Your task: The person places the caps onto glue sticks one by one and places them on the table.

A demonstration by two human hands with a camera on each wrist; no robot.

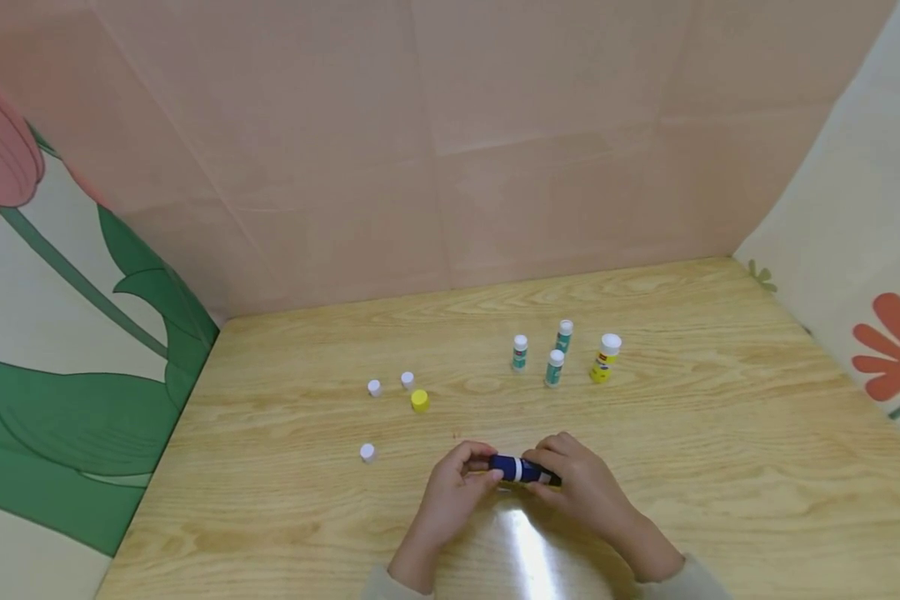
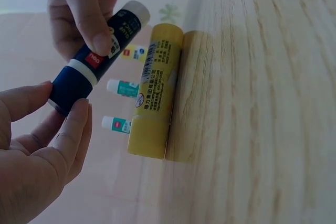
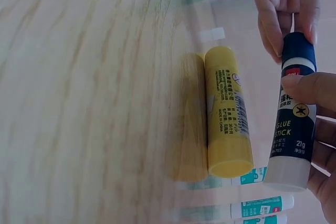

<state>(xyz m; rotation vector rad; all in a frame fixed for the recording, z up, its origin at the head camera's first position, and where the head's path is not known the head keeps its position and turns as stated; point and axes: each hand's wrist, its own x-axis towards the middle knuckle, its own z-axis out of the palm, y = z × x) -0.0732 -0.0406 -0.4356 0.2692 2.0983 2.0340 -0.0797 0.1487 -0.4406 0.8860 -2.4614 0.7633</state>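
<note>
Both hands hold a dark blue glue stick (image 1: pixel 506 468) above the table's near part. My left hand (image 1: pixel 453 492) pinches its plain blue end between thumb and fingers, beside a white ring. The right hand (image 1: pixel 585 492) grips the labelled body; in the right wrist view its thumb lies on the body (image 3: pixel 294 129), and the white base points away from the left hand (image 3: pixel 283 3). Below the glue stick, a yellow glue stick (image 2: pixel 157 72) lies on its side on the table, also seen in the right wrist view (image 3: pixel 228 114); the hands mostly hide it in the head view.
Farther back on the right stand several green-and-white sticks (image 1: pixel 520 353) and a yellow stick with a white top (image 1: pixel 605 358). To the left lie several small white caps (image 1: pixel 367 452) and a yellow cap (image 1: pixel 420 401). A pink sheet (image 1: pixel 435 167) hangs behind the table.
</note>
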